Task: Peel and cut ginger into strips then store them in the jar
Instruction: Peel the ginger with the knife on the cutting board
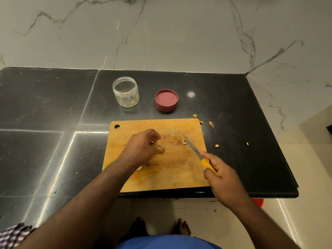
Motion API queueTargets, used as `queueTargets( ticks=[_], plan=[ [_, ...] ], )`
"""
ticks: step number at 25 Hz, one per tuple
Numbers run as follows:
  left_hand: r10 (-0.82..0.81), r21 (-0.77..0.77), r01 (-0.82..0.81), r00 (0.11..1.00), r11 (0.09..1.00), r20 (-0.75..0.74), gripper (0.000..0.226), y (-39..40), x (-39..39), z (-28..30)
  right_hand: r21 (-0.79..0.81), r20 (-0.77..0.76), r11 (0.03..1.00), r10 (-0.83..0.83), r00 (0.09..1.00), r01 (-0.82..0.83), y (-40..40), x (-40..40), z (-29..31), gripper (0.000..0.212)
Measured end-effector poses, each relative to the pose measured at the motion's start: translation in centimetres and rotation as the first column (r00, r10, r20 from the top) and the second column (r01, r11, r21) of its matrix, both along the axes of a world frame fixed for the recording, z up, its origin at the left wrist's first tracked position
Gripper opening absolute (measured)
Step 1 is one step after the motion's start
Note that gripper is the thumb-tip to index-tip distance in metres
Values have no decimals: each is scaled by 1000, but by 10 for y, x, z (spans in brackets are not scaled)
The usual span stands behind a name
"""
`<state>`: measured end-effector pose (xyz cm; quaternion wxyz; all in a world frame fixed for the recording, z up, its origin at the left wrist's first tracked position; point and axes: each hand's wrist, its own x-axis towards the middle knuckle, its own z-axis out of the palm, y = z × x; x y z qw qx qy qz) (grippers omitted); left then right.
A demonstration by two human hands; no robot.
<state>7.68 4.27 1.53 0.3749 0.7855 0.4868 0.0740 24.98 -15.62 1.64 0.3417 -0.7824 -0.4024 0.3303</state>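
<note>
The ginger (159,147) is pinned to the middle of the cutting board (125,141) under the curled fingertips of the left hand (141,149), presumably so that it cannot roll while it is worked. The knife (198,154) is gripped by its yellow handle in the closed right hand (220,174), with the forefinger laid along the blade for control; the tip is kept to the right of the ginger, apart from it, beside a small scrap. No cut is under way, as far as can be judged. Peel scraps (211,124) are scattered off the board's far right corner. Beyond the board the open jar (125,91) is stood within easy reach, a few strips apparently inside, and its red lid (166,100) is set upturned to its right.
</note>
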Motion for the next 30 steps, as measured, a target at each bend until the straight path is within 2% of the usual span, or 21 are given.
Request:
queueTargets(
  ticks=[8, 16, 21, 25, 27, 30],
  plan=[
    [3, 12, -2, 996, 1000, -93, 29, -1, -5, 0, 23, -213, 998, 69, 975, -66, 6, -33, -2, 48],
    [-80, -38, 74, 984, 996, -159, 58, -5, -3, 4, 20, -210, 999, 38, 977, -34, 8, -34, -3, 48],
    [-132, -42, 126, 972, 991, -197, 50, -2, 0, 8, 4, -202, 999, 41, 979, -41, 10, -37, -5, 48],
    [-141, -64, 131, 974, 989, -179, 61, -1, -1, 8, 3, -185, 999, 47, 982, -48, 12, -37, -9, 49],
    [-142, -57, 133, 972, 989, -187, 55, -1, -1, 7, 2, -194, 999, 51, 980, -52, 12, -36, -11, 49],
    [-60, -68, 50, 986, 996, -153, 33, -1, -3, 3, 5, -202, 999, 48, 978, -48, 11, -36, -10, 48]
  ],
)
